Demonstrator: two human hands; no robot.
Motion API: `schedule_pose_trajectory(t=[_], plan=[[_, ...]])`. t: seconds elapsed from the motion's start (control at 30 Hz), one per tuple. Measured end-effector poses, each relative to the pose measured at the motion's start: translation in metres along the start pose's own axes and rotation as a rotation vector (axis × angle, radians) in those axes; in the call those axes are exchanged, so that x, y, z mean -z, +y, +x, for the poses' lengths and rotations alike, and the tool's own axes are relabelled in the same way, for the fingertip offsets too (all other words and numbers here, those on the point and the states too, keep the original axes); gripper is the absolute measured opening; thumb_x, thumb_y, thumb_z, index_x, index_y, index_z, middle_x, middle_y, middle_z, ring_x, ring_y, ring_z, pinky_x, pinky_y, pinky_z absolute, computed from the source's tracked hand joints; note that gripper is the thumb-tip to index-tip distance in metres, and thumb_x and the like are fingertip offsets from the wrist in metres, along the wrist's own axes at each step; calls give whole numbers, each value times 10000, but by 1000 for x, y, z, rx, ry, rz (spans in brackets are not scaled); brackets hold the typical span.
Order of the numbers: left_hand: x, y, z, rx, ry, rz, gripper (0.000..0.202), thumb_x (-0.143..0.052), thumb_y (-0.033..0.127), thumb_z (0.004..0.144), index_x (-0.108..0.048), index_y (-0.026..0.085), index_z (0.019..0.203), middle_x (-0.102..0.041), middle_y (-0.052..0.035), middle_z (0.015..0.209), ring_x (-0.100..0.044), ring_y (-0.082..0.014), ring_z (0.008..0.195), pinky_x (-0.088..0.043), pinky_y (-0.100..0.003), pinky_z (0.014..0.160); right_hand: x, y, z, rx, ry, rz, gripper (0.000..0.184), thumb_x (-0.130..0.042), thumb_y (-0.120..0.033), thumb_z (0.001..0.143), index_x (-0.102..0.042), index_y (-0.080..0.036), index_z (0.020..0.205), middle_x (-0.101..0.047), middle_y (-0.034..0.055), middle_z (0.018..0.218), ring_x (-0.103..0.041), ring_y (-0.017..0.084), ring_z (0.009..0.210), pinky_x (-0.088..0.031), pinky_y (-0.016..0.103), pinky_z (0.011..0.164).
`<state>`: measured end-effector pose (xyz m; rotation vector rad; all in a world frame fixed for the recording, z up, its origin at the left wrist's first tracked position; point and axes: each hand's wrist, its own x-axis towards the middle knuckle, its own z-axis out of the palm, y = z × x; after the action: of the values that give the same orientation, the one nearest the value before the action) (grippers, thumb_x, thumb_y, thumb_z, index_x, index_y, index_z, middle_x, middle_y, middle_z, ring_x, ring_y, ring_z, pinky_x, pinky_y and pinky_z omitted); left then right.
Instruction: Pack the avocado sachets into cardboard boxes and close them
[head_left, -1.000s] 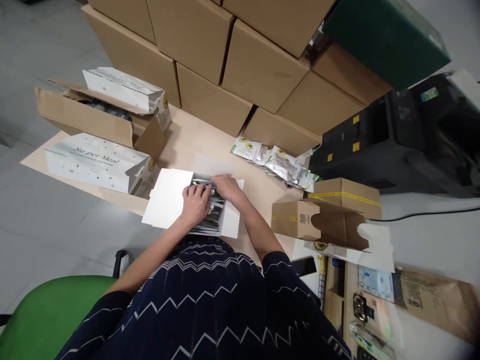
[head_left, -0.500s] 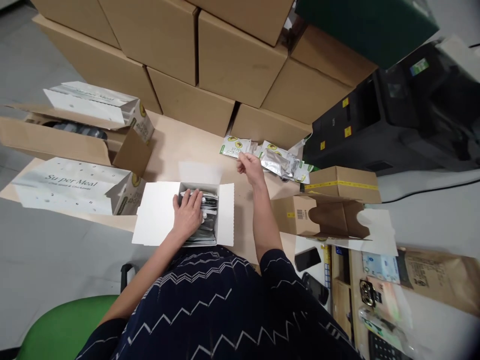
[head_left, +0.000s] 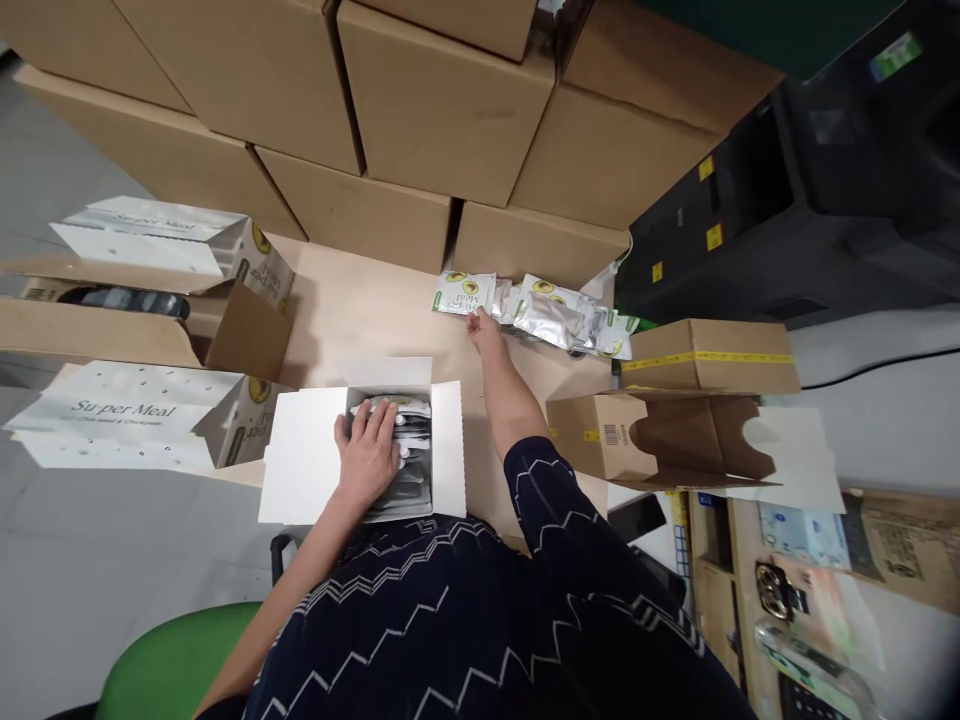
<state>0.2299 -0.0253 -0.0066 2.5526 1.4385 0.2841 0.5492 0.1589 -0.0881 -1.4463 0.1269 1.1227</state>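
An opened white box [head_left: 304,455] stands on the table in front of me with its flaps spread. Several spouted pouches [head_left: 409,490] are packed upright inside it. My left hand [head_left: 367,455] rests over the box's left side, its fingers stretched out on top of the pouches and hiding part of them. Farther off, my right hand [head_left: 486,330] has its fingers closed at the lower right corner of a flat Su·per Meal packet [head_left: 463,293] with an avocado picture. Beside that packet lies a loose heap of silver and white packets [head_left: 551,318].
Stacked cardboard cartons [head_left: 442,110] wall off the far side. Printed Su·per Meal boxes [head_left: 127,410] and an open brown carton [head_left: 240,325] stand at left. To the right are a black machine [head_left: 712,220], an open cardboard box [head_left: 682,440] and a phone [head_left: 636,517]. A green chair [head_left: 176,665] is behind left.
My right hand has lowered its fingers to the packet's near corner. My left hand stays on the pouches in the box. The whole view has shifted slightly.
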Motion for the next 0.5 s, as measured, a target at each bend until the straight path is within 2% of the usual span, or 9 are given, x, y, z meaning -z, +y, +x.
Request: schedule_pose_trajectory(t=[0.1,0.2,0.3,0.4,0.5], plan=[[1,1,0,4,-6,1,572,-438,208,893,-487,181,1462,-533,-124,1478,-401,-346,1409,-98,-595,1181,6,6,0,-55,40,24,179,-587,-112,869,-476,-196,757,-450,-107,532,-418,32,417,-386,97,411],[0,0,1,-1,-2,0,572,-436,206,896,-481,177,1465,-532,-127,1479,-398,-343,1412,-94,-592,1184,25,22,-16,-17,-24,117,152,-559,-57,801,-502,-198,818,-530,-98,591,-538,53,529,-526,151,581],[-1,-2,1,-9,7,-9,583,-445,211,893,-466,182,1475,-528,-131,1482,-391,-347,1414,-89,-605,1183,56,43,-41,-12,-97,190,158,-547,-53,740,-523,-183,826,-597,-65,645,-624,89,660,-582,232,736],[0,-2,2,-10,0,-33,584,-447,212,887,-472,194,1470,-523,-130,1486,-388,-354,1416,-96,-622,1180,91,61,-67,-41,-125,198,199,-557,-47,691,-541,-175,843,-643,-38,691,-638,104,687,-585,245,744],[1,0,2,-7,-16,-54,582,-437,212,884,-478,187,1464,-515,-137,1492,-380,-364,1421,-108,-636,1174,122,66,-87,-94,-208,129,316,-539,-2,642,-577,-170,907,-682,-17,746,-653,106,706,-580,227,734]])
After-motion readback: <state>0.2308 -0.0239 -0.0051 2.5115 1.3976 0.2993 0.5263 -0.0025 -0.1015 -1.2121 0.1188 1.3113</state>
